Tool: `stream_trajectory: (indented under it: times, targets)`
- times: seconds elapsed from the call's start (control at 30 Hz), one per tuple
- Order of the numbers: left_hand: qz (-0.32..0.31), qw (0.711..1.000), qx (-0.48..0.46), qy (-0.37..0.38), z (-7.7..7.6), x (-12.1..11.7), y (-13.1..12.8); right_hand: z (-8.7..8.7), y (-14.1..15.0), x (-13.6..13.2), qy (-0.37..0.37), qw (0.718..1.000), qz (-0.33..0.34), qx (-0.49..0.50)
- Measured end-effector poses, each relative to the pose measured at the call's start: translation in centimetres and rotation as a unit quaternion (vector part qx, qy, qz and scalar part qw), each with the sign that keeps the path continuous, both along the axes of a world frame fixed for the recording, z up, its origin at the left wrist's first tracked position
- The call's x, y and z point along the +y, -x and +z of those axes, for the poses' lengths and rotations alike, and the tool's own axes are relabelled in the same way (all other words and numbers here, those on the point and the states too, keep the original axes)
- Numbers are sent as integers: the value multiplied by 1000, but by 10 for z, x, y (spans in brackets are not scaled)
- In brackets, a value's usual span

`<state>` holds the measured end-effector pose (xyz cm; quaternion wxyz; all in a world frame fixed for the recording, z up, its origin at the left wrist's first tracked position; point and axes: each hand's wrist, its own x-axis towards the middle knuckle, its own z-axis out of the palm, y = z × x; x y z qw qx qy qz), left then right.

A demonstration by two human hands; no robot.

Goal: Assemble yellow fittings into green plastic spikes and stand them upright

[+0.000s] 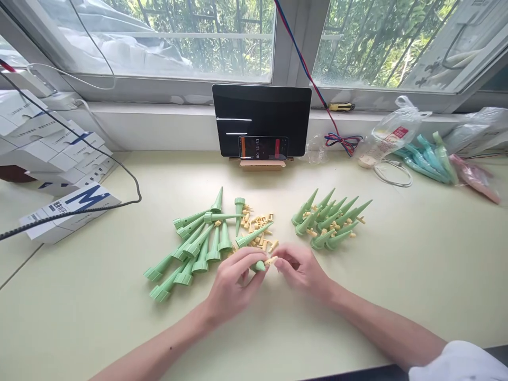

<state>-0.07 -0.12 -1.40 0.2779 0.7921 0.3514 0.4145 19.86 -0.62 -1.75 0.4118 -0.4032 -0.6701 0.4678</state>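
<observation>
My left hand [233, 278] is closed around a green plastic watering spike [259, 266], mostly hidden by the fingers. My right hand [305, 271] pinches a small yellow valve piece [271, 261] against the side of that spike. Just beyond the hands lies a heap of loose yellow valve pieces [257, 225], with a green spike [254, 235] resting across it. Left of the heap, several green spikes [194, 244] with ribbed caps lie in a pile. To the right, several spikes [333, 217] with yellow pieces fitted stand or lean in a cluster.
A black tablet [262, 108] leans at the back, with a phone [263, 148] showing a timer before it. White boxes [59, 153] are stacked at the left, where a black cable [137, 193] crosses. Plastic bags [391, 129] and a white cord [392, 182] lie back right.
</observation>
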Motion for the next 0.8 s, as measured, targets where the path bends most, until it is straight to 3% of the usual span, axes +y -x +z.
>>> stream_trajectory:
  times: [0.3, 0.4, 0.53, 0.6, 0.67, 0.77, 0.8]
  targets:
    - [15, 999, 13, -28, 6, 9, -3, 0, 3, 6, -14, 999, 5, 40]
    - [-8, 997, 11, -78, 6, 14, -2, -5, 3, 9, -40, 999, 10, 11]
    - [-36, 995, 13, -89, 7, 16, -1, -6, 6, 11, -89, 994, 4, -57]
    - [-21, 997, -2, -80, 9, 15, -2, 7, 4, 11, -144, 983, -9, -112]
    - [0, 997, -22, -79, 10, 15, -3, 34, -6, 11, -248, 951, -64, -175]
    - [22, 994, -43, -94, 10, 14, -4, 85, -45, 18, -370, 860, -288, -201]
    - [26, 994, -45, -97, 10, 14, -4, 100, -64, 23, -366, 829, -372, -202]
